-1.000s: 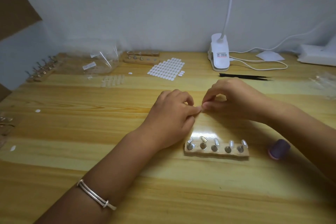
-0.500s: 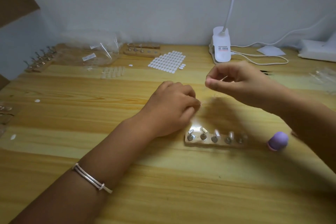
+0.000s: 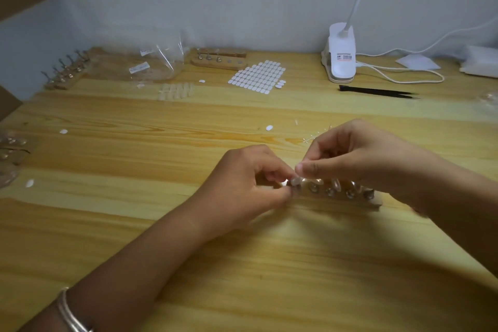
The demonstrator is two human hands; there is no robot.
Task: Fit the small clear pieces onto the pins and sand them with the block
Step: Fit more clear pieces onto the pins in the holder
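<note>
A small wooden pin holder lies on the table in front of me, with several metal pins standing in a row, some capped with clear pieces. My left hand pinches at the leftmost pin, where a small clear piece sits between its fingertips. My right hand hovers over the holder's left half, thumb and forefinger pressed together right above that clear piece. The right forearm hides the purple sanding block.
A sheet of white oval stickers and a row of clear pieces lie farther back. Two more pin holders, a plastic bag, a white clip lamp and black tweezers sit along the back.
My right hand, raised half a second ago, has come down to the leftmost pin. My left hand has shifted onto that pin. The purple block has gone out of sight.
</note>
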